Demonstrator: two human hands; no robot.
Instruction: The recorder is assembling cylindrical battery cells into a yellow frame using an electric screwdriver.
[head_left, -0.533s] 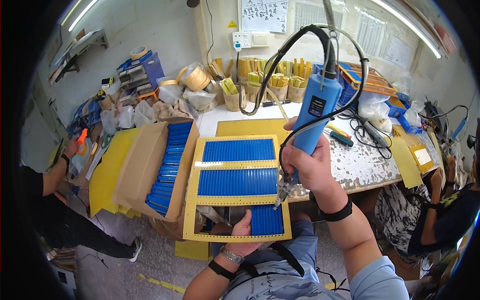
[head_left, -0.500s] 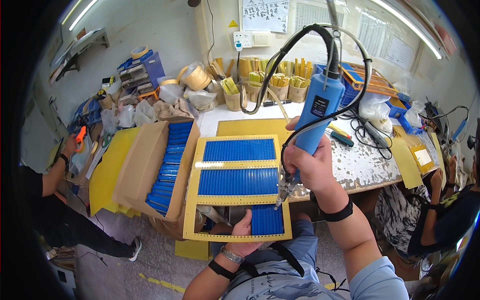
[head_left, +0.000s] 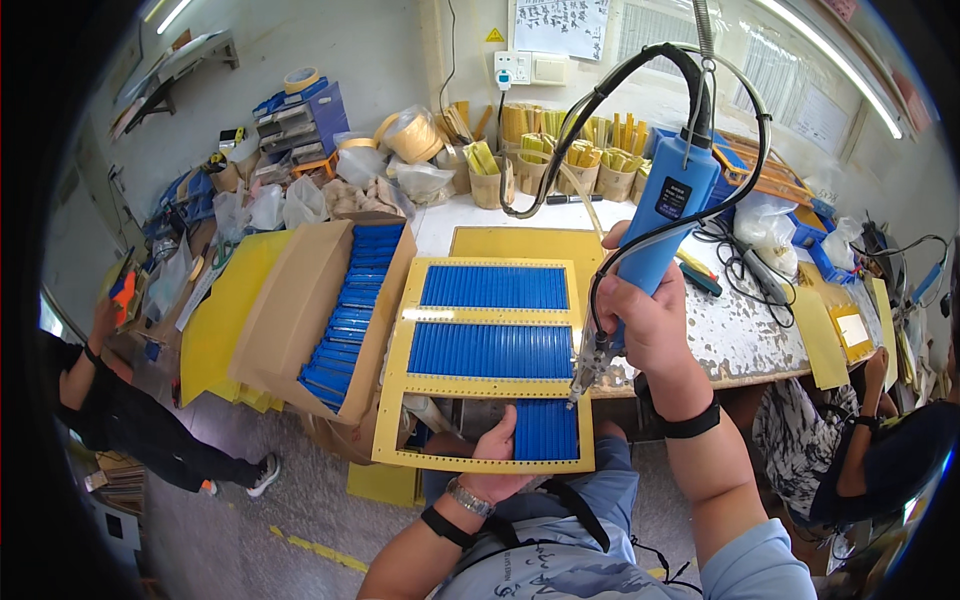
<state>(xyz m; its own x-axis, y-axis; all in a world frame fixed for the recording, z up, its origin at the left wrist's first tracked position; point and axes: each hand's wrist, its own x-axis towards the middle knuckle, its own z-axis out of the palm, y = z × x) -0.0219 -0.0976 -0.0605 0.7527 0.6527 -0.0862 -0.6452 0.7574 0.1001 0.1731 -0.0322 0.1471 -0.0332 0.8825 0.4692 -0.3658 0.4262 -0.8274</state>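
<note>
My left hand (head_left: 492, 450) grips the lower edge of a yellow rectangular frame (head_left: 391, 425), its thumb beside blue strips (head_left: 546, 430) filling the right part of the lowest opening. The left part of that opening shows my lap and the floor through it. Two upper openings hold full rows of blue strips (head_left: 495, 350). Wrapped round a blue electric screwdriver (head_left: 684, 175) is my right hand (head_left: 645, 318). Its metal tip (head_left: 573, 400) slants down at the frame's right side, near the strips; contact cannot be made out. A cable and thin hose run from the tool's top.
A cardboard box (head_left: 275, 310) of blue strips stands left of the frame. Behind are a yellow board (head_left: 515, 240) and tubs of yellow strips (head_left: 490, 185). The screwdriver hangs from a spring (head_left: 704, 30). One person (head_left: 150, 425) stands left; another (head_left: 850, 470) sits right.
The whole view has shifted slightly. My hands keep their holds on frame and screwdriver, with the tip still by the frame's right side. The person at left has raised an orange item.
</note>
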